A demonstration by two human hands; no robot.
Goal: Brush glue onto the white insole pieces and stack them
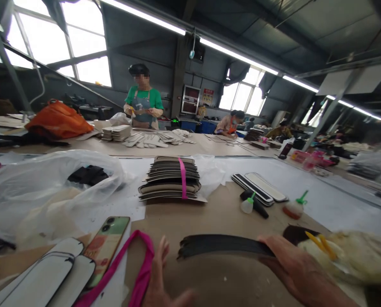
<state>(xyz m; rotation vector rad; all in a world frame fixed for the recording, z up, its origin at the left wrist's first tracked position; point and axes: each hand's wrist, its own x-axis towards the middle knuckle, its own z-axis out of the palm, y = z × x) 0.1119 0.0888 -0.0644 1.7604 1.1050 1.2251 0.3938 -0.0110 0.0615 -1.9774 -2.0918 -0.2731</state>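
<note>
My right hand (294, 266) is closed on the right end of a stack of thin black strips (222, 246), slightly arched, with uneven ends at the left. My left hand (161, 279) is open, thumb and fingers apart, close to the left of the strips and not touching them. Beside it a pink ribbon (145, 256) loops over the table. Further back stands a bundle of dark flat pieces (165, 179) with a pink band (183, 177) around it.
A phone (109, 243) and white flat panels (53, 270) lie at left, near a clear plastic bag (50, 187). Glue bottles (247, 205) (294, 209), long strips (257, 187) and a pale bundle (359, 256) are at right. A co-worker (142, 100) stands across the table.
</note>
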